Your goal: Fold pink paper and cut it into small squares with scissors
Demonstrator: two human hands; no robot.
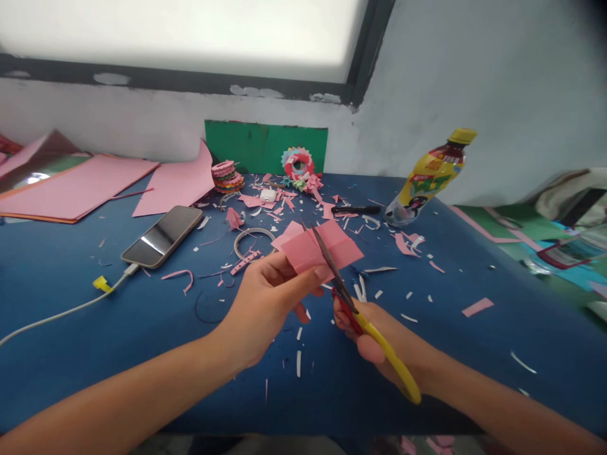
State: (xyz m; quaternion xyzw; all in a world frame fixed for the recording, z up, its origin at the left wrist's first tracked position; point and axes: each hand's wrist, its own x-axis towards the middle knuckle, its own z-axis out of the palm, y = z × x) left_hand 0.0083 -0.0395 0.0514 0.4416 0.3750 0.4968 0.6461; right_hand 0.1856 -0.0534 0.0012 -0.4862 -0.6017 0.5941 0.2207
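Pinched between thumb and fingers of my left hand point(270, 297) is a piece of pink paper point(348, 248), held above the table. My right hand point(379, 335) grips a pair of scissors point(386, 347) with yellow and red handles. The scissor blades are parted and lie across the paper, one of them over its top face. Behind the paper, a roll of tape point(246, 232) rests on the table and is partly covered. Just beyond my right hand lies a small tool with white handles point(361, 287), partly hidden.
A phone point(164, 237) on a white cable lies at left, near large pink sheets point(95, 183). Further back are a stack of scalloped paper discs point(227, 177), a paper wreath point(298, 165) and a black pen point(355, 210). A bottle point(429, 180) leans at right. Paper scraps litter the blue table point(156, 328).
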